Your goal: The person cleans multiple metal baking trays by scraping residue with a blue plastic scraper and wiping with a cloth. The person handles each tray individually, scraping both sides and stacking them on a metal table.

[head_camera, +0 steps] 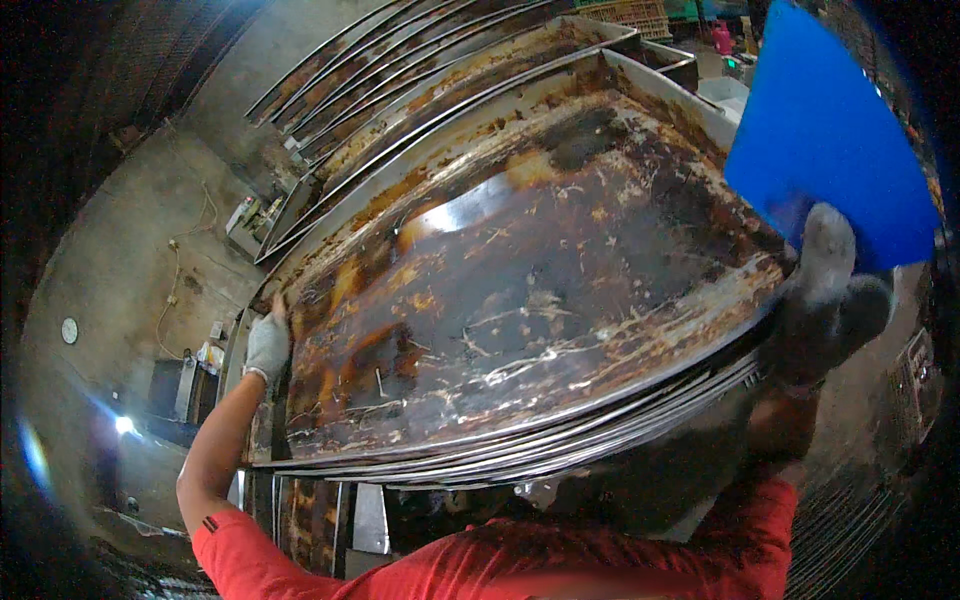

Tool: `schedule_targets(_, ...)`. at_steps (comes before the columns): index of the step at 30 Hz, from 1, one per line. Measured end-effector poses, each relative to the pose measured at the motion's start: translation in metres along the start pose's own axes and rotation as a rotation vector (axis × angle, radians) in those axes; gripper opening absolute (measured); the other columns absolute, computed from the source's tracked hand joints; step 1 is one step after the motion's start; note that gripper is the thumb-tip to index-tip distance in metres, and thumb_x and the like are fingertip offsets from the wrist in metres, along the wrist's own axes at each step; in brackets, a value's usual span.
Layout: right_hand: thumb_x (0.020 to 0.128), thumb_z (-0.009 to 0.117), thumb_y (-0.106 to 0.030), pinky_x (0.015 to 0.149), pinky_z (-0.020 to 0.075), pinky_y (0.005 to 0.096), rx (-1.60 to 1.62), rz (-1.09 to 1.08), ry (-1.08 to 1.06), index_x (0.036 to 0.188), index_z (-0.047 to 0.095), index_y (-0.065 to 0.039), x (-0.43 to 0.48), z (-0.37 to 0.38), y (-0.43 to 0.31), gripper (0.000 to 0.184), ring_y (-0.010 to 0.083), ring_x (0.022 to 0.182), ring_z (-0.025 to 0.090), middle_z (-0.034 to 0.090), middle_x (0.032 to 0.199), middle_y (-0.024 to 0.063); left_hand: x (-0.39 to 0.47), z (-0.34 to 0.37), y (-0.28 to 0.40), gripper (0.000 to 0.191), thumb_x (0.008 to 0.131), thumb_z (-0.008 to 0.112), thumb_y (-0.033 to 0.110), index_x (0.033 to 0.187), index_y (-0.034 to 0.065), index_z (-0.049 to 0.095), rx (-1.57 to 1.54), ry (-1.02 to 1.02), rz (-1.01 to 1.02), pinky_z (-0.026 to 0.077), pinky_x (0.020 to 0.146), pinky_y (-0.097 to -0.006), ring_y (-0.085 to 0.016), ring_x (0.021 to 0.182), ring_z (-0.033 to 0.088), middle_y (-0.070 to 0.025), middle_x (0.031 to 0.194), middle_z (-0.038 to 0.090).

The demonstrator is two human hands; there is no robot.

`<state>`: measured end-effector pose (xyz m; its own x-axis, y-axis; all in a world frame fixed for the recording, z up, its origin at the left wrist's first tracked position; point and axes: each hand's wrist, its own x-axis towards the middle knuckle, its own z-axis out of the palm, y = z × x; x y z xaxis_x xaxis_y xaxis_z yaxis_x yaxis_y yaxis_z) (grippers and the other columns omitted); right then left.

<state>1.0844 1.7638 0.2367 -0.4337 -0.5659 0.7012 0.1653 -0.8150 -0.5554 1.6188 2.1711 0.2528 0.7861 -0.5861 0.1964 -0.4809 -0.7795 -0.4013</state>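
In front of me lies a large, shallow metal tray (480, 285), its bottom stained brown and black, on top of a stack of similar trays. My left hand (270, 341), in a pale knit glove, is at the tray's left side wall; whether its fingers grip the rim I cannot tell. At the tray's right corner, my right hand (829, 262), in a glove too, is closed on a blue flat sheet or scraper blade (832, 135), held up beside the tray. How the fingers lie beneath it is partly dark and hidden.
More stained metal trays (420, 82) stand behind, their rims overlapping. A small box of items (255, 221) is past the left corner. A yellowish crate (626, 16) and a pink object (721, 37) are at the back. Wire-like racks (847, 532) show at the lower right.
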Motion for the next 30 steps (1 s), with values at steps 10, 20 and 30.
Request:
schedule_targets(10, 0.093, 0.085, -0.026, 0.075, 0.0573, 0.0418, -0.181, -0.028, -0.233, 0.096, 0.077, 0.004, 0.001, -0.011, -0.010, 0.031, 0.0328, 0.079, 0.073, 0.078, 0.093, 0.0187, 0.077, -0.179, 0.344, 0.030, 0.104, 0.052, 0.027, 0.101, 0.0036, 0.071, -0.568, 0.282, 0.650, 0.059, 0.078, -0.0513, -0.044, 0.083, 0.072, -0.0250, 0.094, 0.074)
schedule_targets(20, 0.096, 0.082, -0.035, 0.060, 0.0469, 0.0392, -0.200, -0.204, 0.064, 0.080, 0.077, 0.007, 0.018, -0.011, 0.035, 0.045, 0.0169, 0.063, 0.058, 0.075, 0.080, 0.0143, 0.026, -0.160, 0.314, 0.040, 0.109, 0.054, 0.029, 0.144, 0.0143, 0.064, -0.722, 0.408, 1.068, 0.050, 0.107, -0.0493, -0.042, 0.116, 0.063, -0.0220, 0.131, 0.066)
schedule_targets(30, 0.096, 0.074, -0.058, 0.067, 0.0492, 0.0394, -0.315, 0.062, 0.041, 0.091, 0.079, 0.003, 0.046, -0.042, 0.080, 0.062, 0.0202, 0.070, 0.061, 0.076, 0.084, 0.0127, -0.143, -0.072, -0.047, 0.042, 0.099, 0.057, 0.033, 0.124, 0.0003, 0.067, -0.009, -0.304, 0.223, 0.059, 0.075, -0.0517, -0.044, 0.086, 0.075, -0.0282, 0.089, 0.074)
